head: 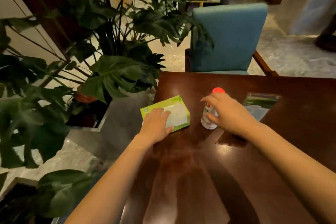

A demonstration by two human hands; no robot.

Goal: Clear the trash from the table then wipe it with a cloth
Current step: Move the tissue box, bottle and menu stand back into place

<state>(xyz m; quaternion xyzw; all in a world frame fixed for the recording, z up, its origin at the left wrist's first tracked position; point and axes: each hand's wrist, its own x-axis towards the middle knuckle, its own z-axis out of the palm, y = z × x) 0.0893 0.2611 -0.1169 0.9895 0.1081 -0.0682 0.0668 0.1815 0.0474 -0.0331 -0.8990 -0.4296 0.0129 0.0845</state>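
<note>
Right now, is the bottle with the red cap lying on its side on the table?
No, the bottle stands upright on the table, red cap on top, with the right hand curled around it.

single head view looks forward and down, close over the table (236,169).

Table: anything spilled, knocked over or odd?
Nothing spilled on the table. The red-capped bottle stands upright, right hand closing around it. The green tissue pack lies flat but skewed near the left edge, under the left hand. Nothing damaged.
</note>
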